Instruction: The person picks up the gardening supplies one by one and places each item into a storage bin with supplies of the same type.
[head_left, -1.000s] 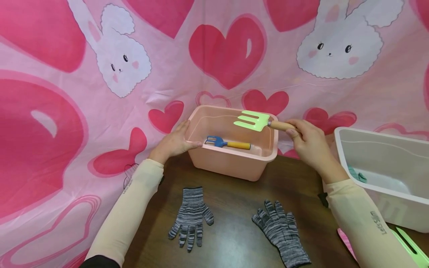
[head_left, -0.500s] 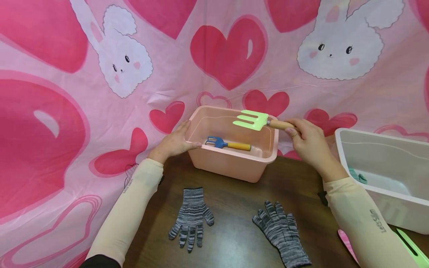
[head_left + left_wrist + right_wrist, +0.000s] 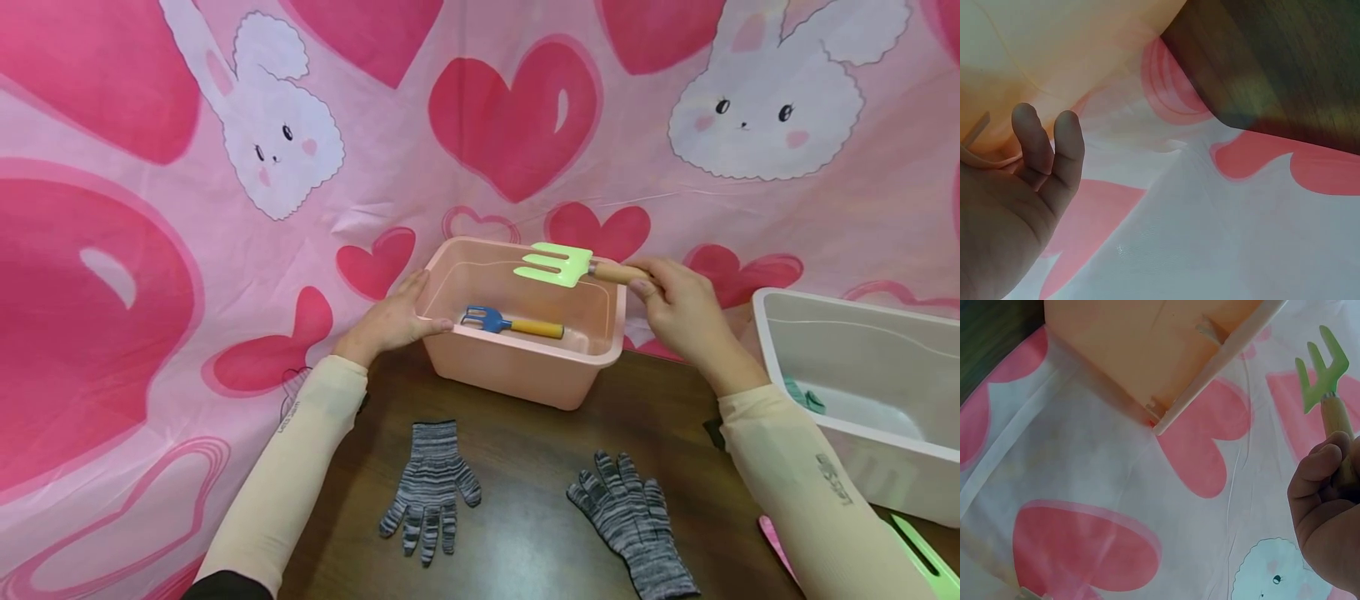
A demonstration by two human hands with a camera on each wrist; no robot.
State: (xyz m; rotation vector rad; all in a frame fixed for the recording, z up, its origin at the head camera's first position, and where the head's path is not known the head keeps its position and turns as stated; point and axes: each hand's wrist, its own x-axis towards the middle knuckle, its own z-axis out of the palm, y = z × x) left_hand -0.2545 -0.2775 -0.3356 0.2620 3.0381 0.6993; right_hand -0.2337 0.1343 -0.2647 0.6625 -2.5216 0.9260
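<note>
A pink plastic tub [image 3: 525,367] stands on the dark wooden table, and a blue hand rake with a yellow handle [image 3: 510,322] lies inside it. My right hand [image 3: 678,312] grips the wooden handle of a light green garden fork [image 3: 555,264], holding its prongs over the tub's back right rim. The right wrist view shows the fork [image 3: 1325,381] above my curled fingers [image 3: 1319,472] and the tub's underside [image 3: 1147,350]. My left hand [image 3: 390,321] rests against the tub's left wall, with its fingers [image 3: 1047,150] straight against the pink plastic [image 3: 1054,44].
Two grey striped gloves [image 3: 431,487] [image 3: 633,521] lie flat on the table in front of the tub. A white tub [image 3: 862,400] with something teal inside stands at the right. A green tool [image 3: 918,546] and a pink one [image 3: 772,533] peek out at the bottom right. A pink heart-and-bunny cloth hangs behind.
My right hand has carried the green fork slightly to the left, further over the pink tub. My left hand has stayed on the tub's side.
</note>
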